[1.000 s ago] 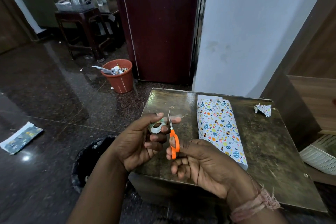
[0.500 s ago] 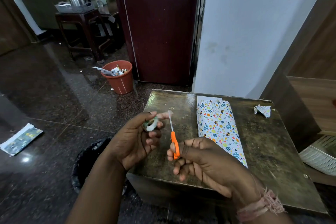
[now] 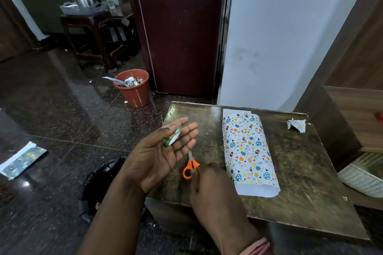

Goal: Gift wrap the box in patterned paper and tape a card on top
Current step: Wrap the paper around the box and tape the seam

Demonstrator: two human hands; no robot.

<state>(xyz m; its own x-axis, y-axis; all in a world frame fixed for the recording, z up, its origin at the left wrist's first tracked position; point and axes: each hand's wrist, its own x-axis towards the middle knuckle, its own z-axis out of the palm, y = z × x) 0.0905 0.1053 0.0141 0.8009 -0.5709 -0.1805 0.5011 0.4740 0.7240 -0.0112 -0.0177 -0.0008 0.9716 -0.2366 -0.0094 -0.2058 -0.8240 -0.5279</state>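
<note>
The box (image 3: 246, 151), wrapped in white paper with coloured eggs and hearts, lies lengthwise on the worn table (image 3: 300, 192); the paper's near end stands open. My left hand (image 3: 161, 155) hovers palm up over the table's left edge, fingers stretched out, with its thumb pinning a small tape roll (image 3: 172, 138) against them. My right hand (image 3: 211, 190) is low over the table's near left part and holds the orange-handled scissors (image 3: 190, 168) by a handle. Their blade points away, under my left hand. No card is in view.
A crumpled paper scrap (image 3: 296, 125) lies at the table's far right. On the floor stand an orange bin (image 3: 133, 91) and a black-lined bin (image 3: 99, 182), and a paper offcut (image 3: 20, 160) lies on the floor. A white basket (image 3: 364, 174) sits to the right, a dark door (image 3: 182, 27) behind.
My left hand has uncurled its fingers and turned palm up, keeping the tape roll under the thumb. My right hand has brought the scissors down from upright to the table.
</note>
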